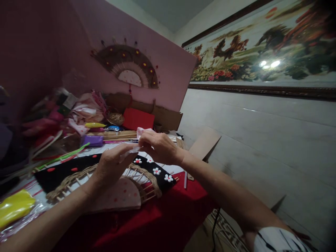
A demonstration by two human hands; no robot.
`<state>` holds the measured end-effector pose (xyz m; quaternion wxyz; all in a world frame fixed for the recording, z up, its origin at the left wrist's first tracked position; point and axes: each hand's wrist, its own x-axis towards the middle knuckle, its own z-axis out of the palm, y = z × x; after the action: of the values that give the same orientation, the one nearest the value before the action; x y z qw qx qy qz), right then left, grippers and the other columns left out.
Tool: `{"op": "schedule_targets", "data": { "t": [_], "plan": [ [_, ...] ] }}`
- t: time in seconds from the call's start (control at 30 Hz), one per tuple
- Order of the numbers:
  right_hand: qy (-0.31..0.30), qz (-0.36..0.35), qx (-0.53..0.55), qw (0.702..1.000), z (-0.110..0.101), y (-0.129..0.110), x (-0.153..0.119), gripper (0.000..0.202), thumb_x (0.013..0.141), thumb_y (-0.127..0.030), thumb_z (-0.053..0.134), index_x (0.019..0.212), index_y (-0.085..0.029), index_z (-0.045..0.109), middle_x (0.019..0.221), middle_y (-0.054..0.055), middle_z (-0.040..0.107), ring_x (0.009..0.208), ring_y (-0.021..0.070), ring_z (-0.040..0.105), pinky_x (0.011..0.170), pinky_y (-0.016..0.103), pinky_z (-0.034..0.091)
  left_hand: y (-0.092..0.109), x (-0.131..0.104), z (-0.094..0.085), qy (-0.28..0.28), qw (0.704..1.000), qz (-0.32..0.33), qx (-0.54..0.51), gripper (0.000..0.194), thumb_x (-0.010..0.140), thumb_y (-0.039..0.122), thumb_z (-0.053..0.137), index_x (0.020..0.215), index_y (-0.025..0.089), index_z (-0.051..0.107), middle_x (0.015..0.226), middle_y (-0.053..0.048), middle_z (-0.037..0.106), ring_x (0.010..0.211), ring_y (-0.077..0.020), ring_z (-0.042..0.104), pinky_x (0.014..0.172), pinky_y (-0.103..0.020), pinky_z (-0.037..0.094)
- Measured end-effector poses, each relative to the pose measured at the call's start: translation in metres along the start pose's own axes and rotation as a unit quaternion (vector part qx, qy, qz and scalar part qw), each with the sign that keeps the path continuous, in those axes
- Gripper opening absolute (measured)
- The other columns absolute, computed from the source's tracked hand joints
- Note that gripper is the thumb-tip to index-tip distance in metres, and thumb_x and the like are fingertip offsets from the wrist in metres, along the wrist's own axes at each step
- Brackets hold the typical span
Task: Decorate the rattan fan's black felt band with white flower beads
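A black fan-shaped piece (91, 163) lies on the table, with white flowers (156, 171) on its right part and red spots on its left. Braided twine (76, 174) curves along its inner edge, over thin sticks, around a pale half-disc with red dots (120, 196). Above the fan, my left hand (111, 164) has its fingers closed on clear plastic (133, 150). My right hand (160, 145) is closed at the other end of that plastic, its fingertips bent down and partly hidden.
A yellow packet (17, 206) lies at the left front, a purple packet (93, 140) behind the fan. Further back are sticks, twine (116, 119), a red card (138, 119) and piled fabric (85, 108). A finished fan (126, 64) hangs on the pink board. Red cloth (147, 224) covers the front.
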<state>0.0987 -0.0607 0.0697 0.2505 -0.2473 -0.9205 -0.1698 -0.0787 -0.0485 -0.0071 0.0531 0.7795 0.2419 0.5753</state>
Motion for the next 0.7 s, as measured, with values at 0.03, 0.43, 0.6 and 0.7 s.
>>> {"op": "schedule_targets", "data": {
  "t": [0.03,0.43,0.6,0.7],
  "plan": [
    [0.002,0.0,0.002,1.0,-0.001,0.0,0.0,0.005,0.085,-0.018,0.048,0.08,-0.017,0.049,0.083,0.003,0.056,0.078,0.0133,0.051,0.071,0.028,0.042,0.0,-0.001,0.0,-0.003,1.0,-0.009,-0.007,0.018,0.077,0.024,0.06,0.095,0.024,0.064,0.086,-0.001,0.07,0.072,-0.0154,0.063,0.066,-0.025,0.049],
    [0.069,0.034,0.069,0.995,0.013,-0.004,-0.013,0.013,0.085,-0.021,0.048,0.097,-0.015,0.05,0.075,0.001,0.056,0.062,0.0101,0.049,0.059,0.024,0.04,0.0,-0.003,-0.004,-0.013,0.995,-0.063,-0.082,0.019,0.081,0.024,0.058,0.098,0.022,0.064,0.091,-0.001,0.069,0.082,-0.0135,0.063,0.072,-0.023,0.047],
    [0.09,0.034,0.022,0.995,0.019,-0.009,-0.014,0.013,0.088,-0.024,0.046,0.09,-0.015,0.055,0.078,0.004,0.059,0.067,0.0117,0.053,0.061,0.025,0.041,0.002,-0.002,-0.003,-0.017,0.995,-0.055,-0.08,0.02,0.08,0.023,0.058,0.099,0.021,0.064,0.093,-0.002,0.069,0.084,-0.0136,0.062,0.075,-0.024,0.047],
    [0.126,0.061,0.003,0.99,0.022,-0.01,-0.017,0.013,0.089,-0.024,0.046,0.093,-0.016,0.055,0.081,0.004,0.061,0.068,0.012,0.055,0.063,0.025,0.042,0.003,-0.003,-0.003,-0.019,0.994,-0.07,-0.077,0.02,0.081,0.024,0.057,0.099,0.02,0.064,0.092,-0.003,0.069,0.082,-0.0138,0.062,0.074,-0.025,0.047]
  ]
}}
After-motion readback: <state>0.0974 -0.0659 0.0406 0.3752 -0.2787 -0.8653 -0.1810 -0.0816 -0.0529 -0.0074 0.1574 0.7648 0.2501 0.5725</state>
